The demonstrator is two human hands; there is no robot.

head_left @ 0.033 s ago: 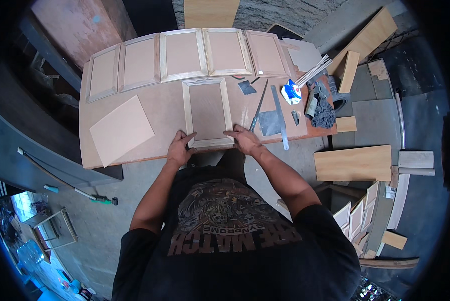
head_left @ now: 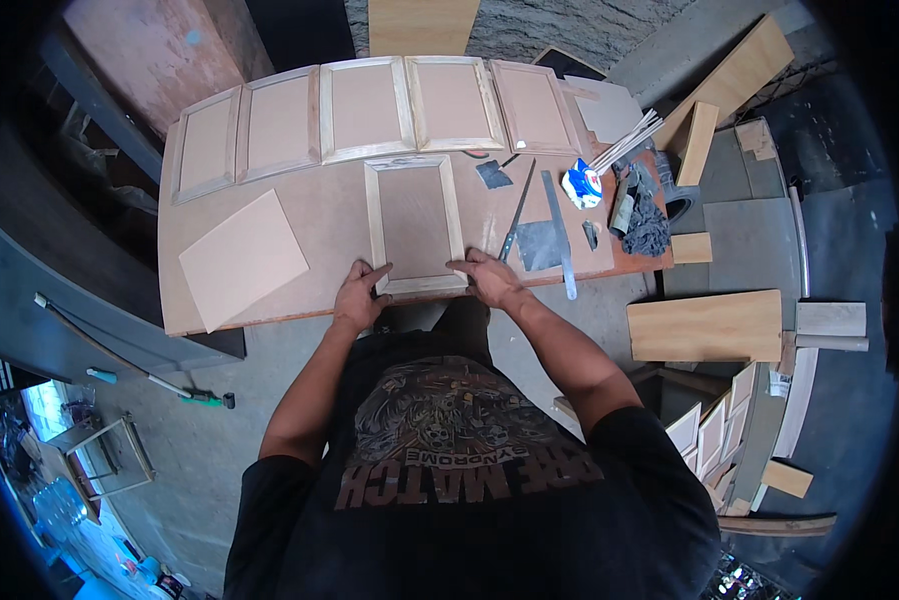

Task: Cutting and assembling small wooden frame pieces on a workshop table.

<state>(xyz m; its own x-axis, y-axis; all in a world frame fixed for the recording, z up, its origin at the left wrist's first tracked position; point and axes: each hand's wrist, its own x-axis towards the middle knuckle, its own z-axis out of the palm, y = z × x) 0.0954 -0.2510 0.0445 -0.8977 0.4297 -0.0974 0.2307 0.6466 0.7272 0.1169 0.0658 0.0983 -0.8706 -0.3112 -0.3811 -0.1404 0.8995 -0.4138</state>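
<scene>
A bare rectangular wooden frame [head_left: 455,215] lies on the near edge of the workbench [head_left: 329,240], with the bench top showing through its opening. My left hand [head_left: 359,294] grips its near left corner, index finger reaching over the wood. At the near right corner my right hand [head_left: 492,280] holds the frame the same way. Both thumbs are partly hidden. Left of the frame lies a loose flat tan panel [head_left: 244,262], set at an angle. A narrow hand saw [head_left: 518,213], a metal ruler [head_left: 559,235] and a grey sandpaper sheet [head_left: 540,247] lie to the right.
Several framed panels [head_left: 366,108] line the bench's far side. A blue-and-white packet [head_left: 582,184], thin sticks [head_left: 627,140] and a dark grey rag [head_left: 647,222] occupy its right end. Boards [head_left: 705,326] stand beyond it; a hose [head_left: 109,345] is at the left.
</scene>
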